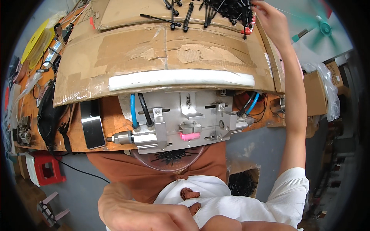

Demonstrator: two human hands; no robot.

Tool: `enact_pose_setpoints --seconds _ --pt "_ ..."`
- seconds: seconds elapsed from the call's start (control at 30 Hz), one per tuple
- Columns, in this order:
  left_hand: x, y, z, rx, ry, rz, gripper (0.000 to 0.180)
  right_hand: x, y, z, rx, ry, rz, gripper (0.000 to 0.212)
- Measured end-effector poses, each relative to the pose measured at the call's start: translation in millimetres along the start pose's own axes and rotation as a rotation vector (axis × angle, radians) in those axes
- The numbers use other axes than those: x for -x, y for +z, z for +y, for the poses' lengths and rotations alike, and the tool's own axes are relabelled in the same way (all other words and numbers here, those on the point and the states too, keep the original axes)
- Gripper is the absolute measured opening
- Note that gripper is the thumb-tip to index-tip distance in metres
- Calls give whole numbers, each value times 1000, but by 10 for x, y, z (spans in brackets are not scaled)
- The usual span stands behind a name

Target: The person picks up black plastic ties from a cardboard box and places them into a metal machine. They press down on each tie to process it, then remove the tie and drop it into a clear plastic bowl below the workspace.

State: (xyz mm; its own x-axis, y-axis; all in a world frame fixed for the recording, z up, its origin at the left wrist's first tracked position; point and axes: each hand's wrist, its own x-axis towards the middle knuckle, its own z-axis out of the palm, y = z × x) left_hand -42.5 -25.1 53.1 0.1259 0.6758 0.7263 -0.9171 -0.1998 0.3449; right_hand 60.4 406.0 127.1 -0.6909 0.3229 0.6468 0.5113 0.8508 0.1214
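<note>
My right hand (271,21) reaches to the far right, at the edge of a heap of black rod-like parts with thicker heads (231,11). Its fingers are bent together there; what they hold is hidden among the parts. Low and near, my left hand (119,210) is bent in front of my body, slightly blurred, its fingertips out of sight. Between the hands stands a metal fixture (173,107) with air cylinders, blue and black hoses and a pink piece (190,136) at its front. Beneath it, a clear round bowl (146,161) holds more thin black parts.
A cardboard box (135,50) with a white foam strip (181,79) rises behind the fixture. A phone (92,127) lies left on the wooden table. A red stool (48,169) stands lower left. At right are a box of black parts (256,177) and a teal fan (325,27).
</note>
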Motion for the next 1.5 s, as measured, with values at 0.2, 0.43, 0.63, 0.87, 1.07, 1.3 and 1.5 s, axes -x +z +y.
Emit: enact_pose_setpoints --seconds 0.2,0.43,0.63,0.87,1.07,1.3,1.5 --pt "39 67 203 -341 148 351 27 -819 934 -1280 -239 -209 -149 30" --pt "124 -101 462 -1316 227 129 35 -1161 1405 -1568 -35 -102 -254 44" --pt "-81 126 59 -1224 575 492 39 -915 1282 -1597 -235 -253 -330 42" --pt "-199 287 182 -1200 372 562 26 -226 914 -1478 -535 -316 -193 40" --pt "-138 536 320 -1197 -23 288 12 178 418 -1457 -756 -237 -469 50" --pt "-190 85 397 -1777 162 626 12 257 172 -1121 -941 -74 -189 42" --pt "-751 -1039 588 -2301 -239 538 17 -59 501 -798 -619 -142 -67 20"
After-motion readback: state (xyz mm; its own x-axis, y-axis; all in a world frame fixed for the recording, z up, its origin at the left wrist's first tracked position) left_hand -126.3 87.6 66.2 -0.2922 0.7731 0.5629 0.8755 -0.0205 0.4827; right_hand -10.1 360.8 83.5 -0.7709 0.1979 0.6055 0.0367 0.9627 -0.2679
